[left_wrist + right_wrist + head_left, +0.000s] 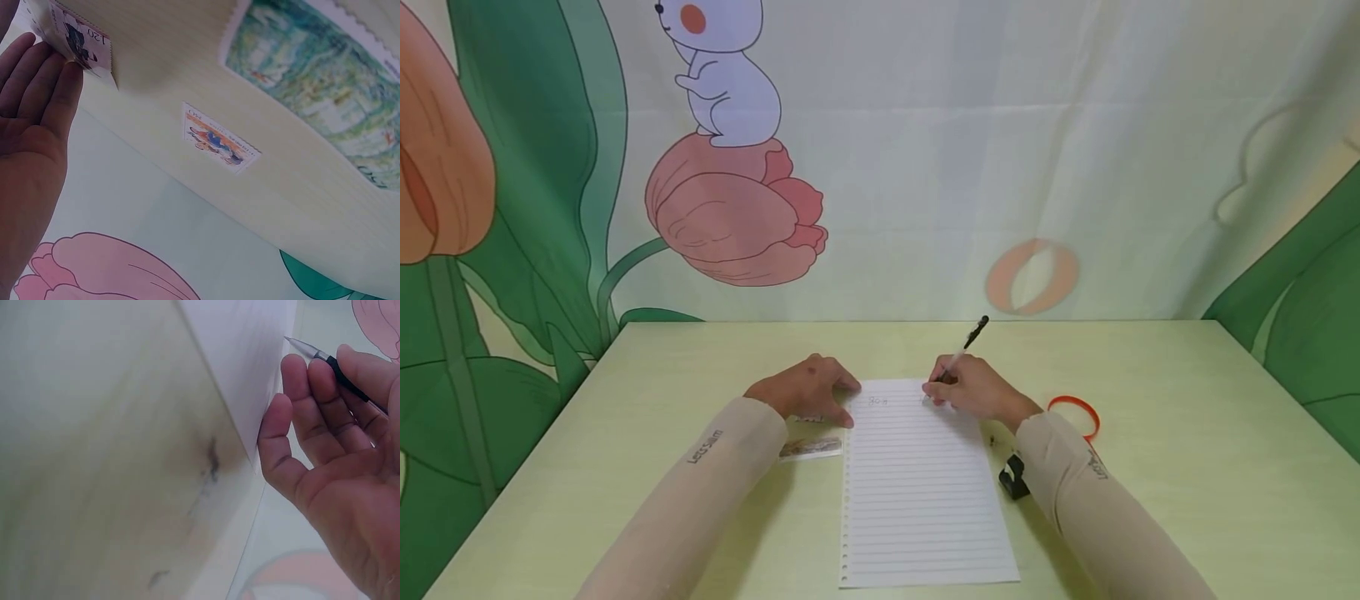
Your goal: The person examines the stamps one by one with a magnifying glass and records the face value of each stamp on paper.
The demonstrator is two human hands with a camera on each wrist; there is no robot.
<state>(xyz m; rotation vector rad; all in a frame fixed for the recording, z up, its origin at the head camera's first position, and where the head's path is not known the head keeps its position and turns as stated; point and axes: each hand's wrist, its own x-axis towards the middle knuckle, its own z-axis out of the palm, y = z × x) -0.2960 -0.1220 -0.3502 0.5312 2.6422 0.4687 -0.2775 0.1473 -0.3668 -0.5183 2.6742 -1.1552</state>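
A sheet of lined paper (925,500) with punched holes down its left edge lies on the table. My right hand (973,387) pinches a pen (976,332) with a black grip, its tip at the upper right of the sheet. That pen (340,372) has a silver tip in the right wrist view. Small handwriting shows at the sheet's upper left. My left hand (808,387) rests at the sheet's upper left edge, fingers loosely extended. Close to those fingers in the left wrist view is a stamp (94,53) marked 120. A small stamp (219,140) and a greenish stamp (312,87) lie nearby.
Below my left hand lies a flat picture piece (811,448), partly beside the sleeve. A black object (1012,478) sits right of the paper, against my right sleeve. An orange-red ring (1077,400) lies behind that forearm, partly hidden. A printed curtain (925,167) hangs behind the table.
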